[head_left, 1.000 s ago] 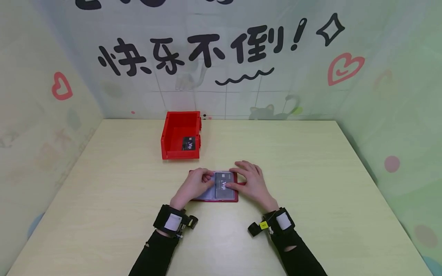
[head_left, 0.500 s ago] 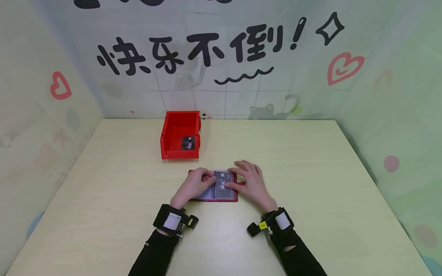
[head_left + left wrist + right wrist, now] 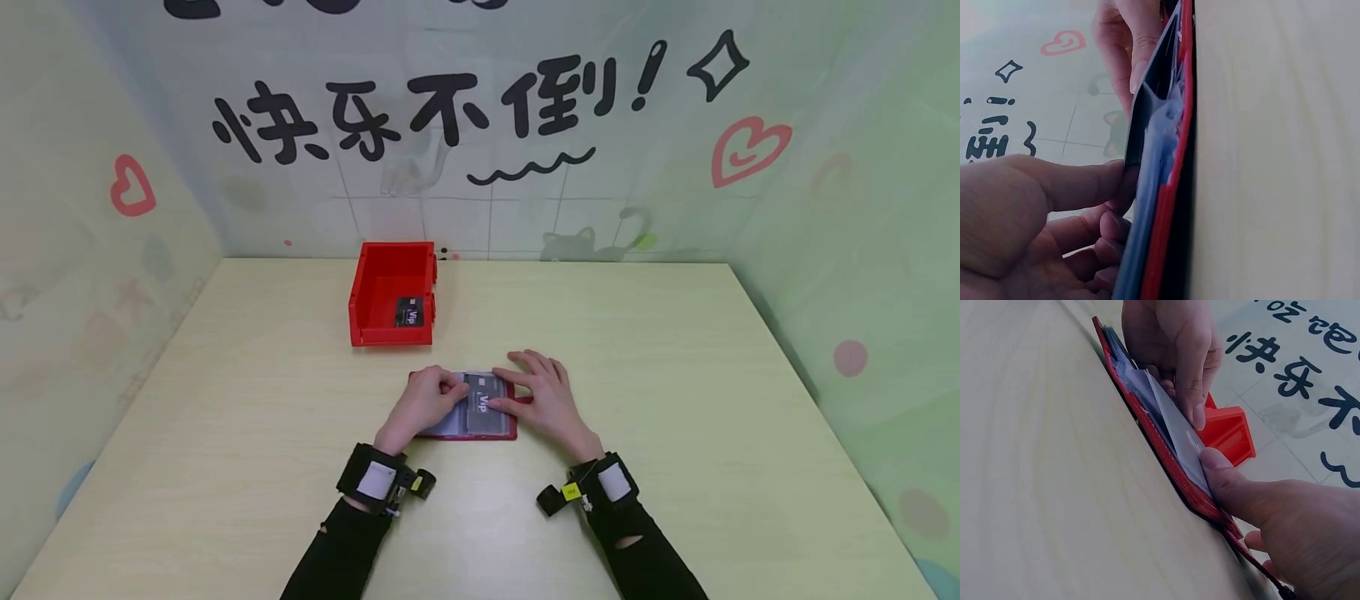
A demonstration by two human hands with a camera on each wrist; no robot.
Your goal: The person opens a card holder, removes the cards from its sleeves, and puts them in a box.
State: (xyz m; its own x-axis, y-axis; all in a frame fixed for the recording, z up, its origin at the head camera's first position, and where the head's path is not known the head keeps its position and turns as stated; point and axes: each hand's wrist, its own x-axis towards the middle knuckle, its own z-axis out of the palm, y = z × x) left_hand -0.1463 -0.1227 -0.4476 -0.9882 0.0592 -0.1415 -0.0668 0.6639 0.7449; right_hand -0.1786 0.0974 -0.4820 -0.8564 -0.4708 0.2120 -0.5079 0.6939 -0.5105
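Observation:
A red card holder (image 3: 512, 429) lies spread on the table with its clear sleeves (image 3: 1150, 162) standing slightly apart. A grey-black VIP card (image 3: 483, 421) sits on its right side and looks dulled, as if behind clear film. My left hand (image 3: 426, 406) pinches the card's left edge between thumb and forefinger; the other fingers curl beneath. My right hand (image 3: 551, 402) holds the holder's right side, thumb pressing on the card's face and forefinger at the far edge. The remaining right fingers stretch beyond it. How far the card reaches into its sleeve cannot be told.
Behind the holder, to the left, stands a red open bin (image 3: 393, 336) with another black VIP card (image 3: 410, 312) in it. The pale wooden table (image 3: 675, 375) meets printed cloth walls on three sides. A dark strap (image 3: 1260, 569) hangs at the holder's edge.
My left thumb has shifted slightly right, up against the card's edge. The right forefinger has slid a little left along the holder's far edge. The bin stays put.

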